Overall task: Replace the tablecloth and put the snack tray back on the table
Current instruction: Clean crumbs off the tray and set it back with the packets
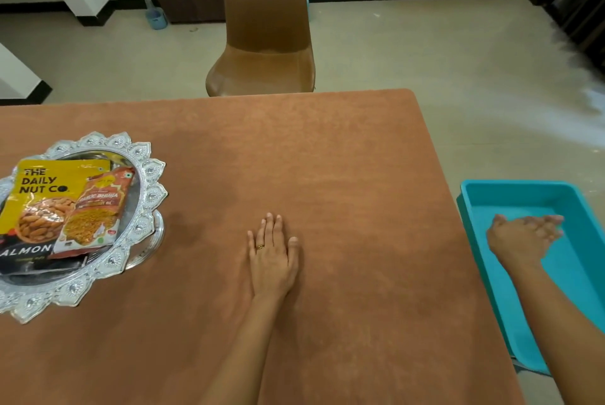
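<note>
Tablecloth (327,169) spread over the tabletop, with the silver snack tray (149,172) and its two packets (65,208) standing on it at the left, so the task looks nearly done. The left hand (273,260) lies palm-down, fingers straight, near the cloth's middle, probably smoothing it. The right hand (520,237), arm stretched sideways, hangs relaxed and empty over the teal bin (491,187) beside the tabletop.

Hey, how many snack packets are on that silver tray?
2: a yellow almond packet at the left of the silver tray, an orange packet overlapping its right side. Others may be hidden underneath.
</note>
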`<state>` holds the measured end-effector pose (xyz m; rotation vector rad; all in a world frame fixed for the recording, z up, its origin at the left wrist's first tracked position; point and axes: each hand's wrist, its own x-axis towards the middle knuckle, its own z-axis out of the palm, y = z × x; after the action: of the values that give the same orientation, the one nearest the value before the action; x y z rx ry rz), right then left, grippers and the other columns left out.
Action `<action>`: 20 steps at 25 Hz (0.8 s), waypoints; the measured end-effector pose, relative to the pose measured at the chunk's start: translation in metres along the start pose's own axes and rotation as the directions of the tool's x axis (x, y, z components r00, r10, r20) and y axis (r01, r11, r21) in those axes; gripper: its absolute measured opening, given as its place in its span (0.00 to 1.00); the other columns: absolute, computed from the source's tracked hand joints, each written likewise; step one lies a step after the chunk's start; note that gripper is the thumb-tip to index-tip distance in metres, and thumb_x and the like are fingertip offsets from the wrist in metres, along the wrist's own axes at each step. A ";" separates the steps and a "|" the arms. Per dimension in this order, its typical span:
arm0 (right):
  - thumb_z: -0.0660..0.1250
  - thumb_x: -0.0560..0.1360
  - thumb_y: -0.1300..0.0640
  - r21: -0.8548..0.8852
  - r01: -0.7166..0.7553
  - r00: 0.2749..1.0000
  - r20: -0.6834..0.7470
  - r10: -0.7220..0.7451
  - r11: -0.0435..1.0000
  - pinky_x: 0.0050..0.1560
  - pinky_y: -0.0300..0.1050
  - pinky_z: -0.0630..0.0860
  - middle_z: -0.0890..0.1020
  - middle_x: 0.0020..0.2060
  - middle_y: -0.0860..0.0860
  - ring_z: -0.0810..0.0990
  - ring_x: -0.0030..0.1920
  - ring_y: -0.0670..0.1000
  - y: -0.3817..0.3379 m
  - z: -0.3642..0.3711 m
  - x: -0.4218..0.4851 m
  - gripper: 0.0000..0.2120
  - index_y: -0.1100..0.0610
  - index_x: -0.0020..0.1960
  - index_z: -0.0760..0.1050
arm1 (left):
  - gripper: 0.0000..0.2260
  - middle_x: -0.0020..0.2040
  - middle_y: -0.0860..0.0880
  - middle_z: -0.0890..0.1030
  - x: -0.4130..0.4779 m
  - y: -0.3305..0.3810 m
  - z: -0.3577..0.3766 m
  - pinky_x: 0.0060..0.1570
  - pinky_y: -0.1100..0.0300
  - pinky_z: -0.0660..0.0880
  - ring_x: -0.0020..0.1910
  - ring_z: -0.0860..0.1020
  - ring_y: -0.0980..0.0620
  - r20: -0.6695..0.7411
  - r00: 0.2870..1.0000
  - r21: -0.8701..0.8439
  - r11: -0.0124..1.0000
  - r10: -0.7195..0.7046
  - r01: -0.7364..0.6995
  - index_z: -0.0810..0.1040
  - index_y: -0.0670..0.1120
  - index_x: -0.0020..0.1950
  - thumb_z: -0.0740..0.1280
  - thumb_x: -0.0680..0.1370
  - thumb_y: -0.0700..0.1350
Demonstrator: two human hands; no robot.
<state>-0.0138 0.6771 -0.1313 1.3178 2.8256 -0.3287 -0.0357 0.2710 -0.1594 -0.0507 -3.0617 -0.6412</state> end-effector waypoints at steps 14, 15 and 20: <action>0.51 0.78 0.49 0.090 -0.124 0.992 -0.021 0.126 0.988 0.73 0.63 0.42 0.52 0.75 0.68 0.46 0.76 0.67 -0.014 0.015 -0.074 0.33 0.70 0.75 0.53 | 0.32 0.79 0.49 0.51 -0.041 -0.026 -0.006 0.75 0.48 0.39 0.78 0.49 0.48 0.140 0.984 0.081 0.990 0.108 -0.120 0.53 0.53 0.78 0.41 0.76 0.63; 0.52 0.79 0.50 0.064 -0.031 0.999 -0.035 0.034 0.997 0.75 0.62 0.43 0.51 0.75 0.69 0.46 0.76 0.66 -0.020 0.015 -0.087 0.33 0.70 0.75 0.52 | 0.32 0.78 0.48 0.53 -0.043 -0.026 -0.007 0.76 0.49 0.41 0.78 0.50 0.48 0.133 0.983 0.042 0.990 0.126 -0.132 0.55 0.51 0.78 0.42 0.76 0.62; 0.51 0.82 0.48 0.039 0.748 0.645 0.196 -0.739 0.663 0.75 0.53 0.42 0.50 0.78 0.51 0.48 0.78 0.53 -0.069 0.053 -0.147 0.28 0.53 0.78 0.47 | 0.26 0.78 0.47 0.55 -0.057 -0.029 -0.009 0.75 0.48 0.43 0.78 0.52 0.48 0.151 0.976 0.093 0.981 0.157 -0.172 0.56 0.52 0.77 0.48 0.81 0.58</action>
<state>0.0246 0.5122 -0.1561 0.0040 3.0055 -0.3542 0.0203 0.2393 -0.1636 -0.3609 -3.1760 -0.4850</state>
